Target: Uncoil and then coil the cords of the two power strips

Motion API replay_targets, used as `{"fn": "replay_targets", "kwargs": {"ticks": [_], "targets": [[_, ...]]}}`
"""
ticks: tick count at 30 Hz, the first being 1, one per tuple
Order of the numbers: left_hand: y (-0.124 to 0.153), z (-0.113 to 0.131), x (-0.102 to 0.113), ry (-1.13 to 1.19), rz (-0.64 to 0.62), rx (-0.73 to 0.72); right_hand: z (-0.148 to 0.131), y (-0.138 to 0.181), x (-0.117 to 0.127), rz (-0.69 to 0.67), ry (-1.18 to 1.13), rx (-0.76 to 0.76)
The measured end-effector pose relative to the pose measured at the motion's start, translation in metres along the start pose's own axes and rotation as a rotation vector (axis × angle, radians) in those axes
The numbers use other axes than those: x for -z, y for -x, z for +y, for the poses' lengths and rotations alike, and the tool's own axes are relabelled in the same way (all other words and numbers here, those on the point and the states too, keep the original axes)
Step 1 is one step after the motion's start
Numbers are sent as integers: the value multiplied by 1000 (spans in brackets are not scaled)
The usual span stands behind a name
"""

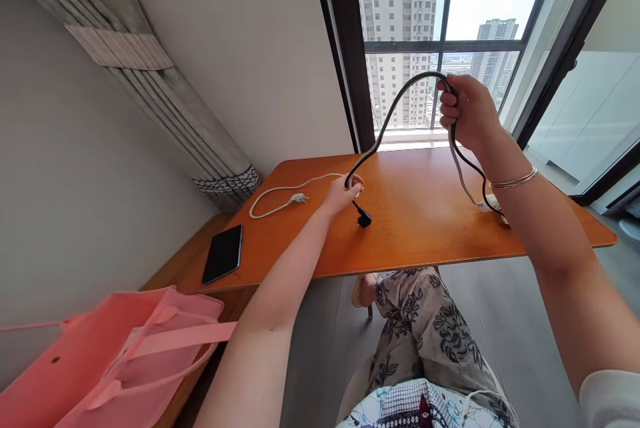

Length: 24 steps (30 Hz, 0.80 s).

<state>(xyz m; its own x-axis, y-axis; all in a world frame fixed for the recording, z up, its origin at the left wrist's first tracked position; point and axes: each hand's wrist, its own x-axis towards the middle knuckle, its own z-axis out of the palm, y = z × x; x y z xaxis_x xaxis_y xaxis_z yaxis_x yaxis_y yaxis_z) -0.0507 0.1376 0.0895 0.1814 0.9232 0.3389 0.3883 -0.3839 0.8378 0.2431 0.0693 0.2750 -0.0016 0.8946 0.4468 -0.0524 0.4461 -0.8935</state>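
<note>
My right hand (467, 111) is raised above the wooden table (415, 228) and is closed round a black cable (395, 108) together with a white cable. The black cable arcs down to my left hand (343, 193), which pinches it just above the tabletop. Its black plug (364, 218) hangs near the table beside my left hand. A white cable (280, 191) lies looped on the table to the left, ending in a white plug (299, 199). More of both cables drops from my right hand to the table at the right.
A black phone (223, 253) lies flat on the table's left corner. A pink tote bag (105, 355) sits at the lower left. A rolled grey mat leans on the wall. Large windows stand behind the table. My patterned trousers show below.
</note>
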Motion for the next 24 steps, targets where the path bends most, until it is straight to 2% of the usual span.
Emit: {"fn": "replay_targets", "kwargs": {"ticks": [4, 6, 8, 11, 14, 17, 20, 24], "targets": [[5, 5, -34, 264, -141, -20, -16, -22, -21, 55, -51, 43], [11, 7, -55, 365, -170, -30, -19, -31, -32, 71, -100, 66], [16, 7, -75, 444, -141, -51, -21, -39, -42, 77, -170, 93], [25, 9, -101, 560, -9, -102, -24, -46, -57, 100, -245, 126], [35, 21, -125, 694, 107, -183, -33, -42, -76, 197, -303, 119], [45, 41, -145, 662, 82, -204, -46, -31, -96, 329, -487, 96], [49, 58, -160, 520, 26, -137, -60, -19, -114, 410, -676, 51], [49, 63, -171, 555, -72, -25, -73, -11, -118, 444, -723, 21]]}}
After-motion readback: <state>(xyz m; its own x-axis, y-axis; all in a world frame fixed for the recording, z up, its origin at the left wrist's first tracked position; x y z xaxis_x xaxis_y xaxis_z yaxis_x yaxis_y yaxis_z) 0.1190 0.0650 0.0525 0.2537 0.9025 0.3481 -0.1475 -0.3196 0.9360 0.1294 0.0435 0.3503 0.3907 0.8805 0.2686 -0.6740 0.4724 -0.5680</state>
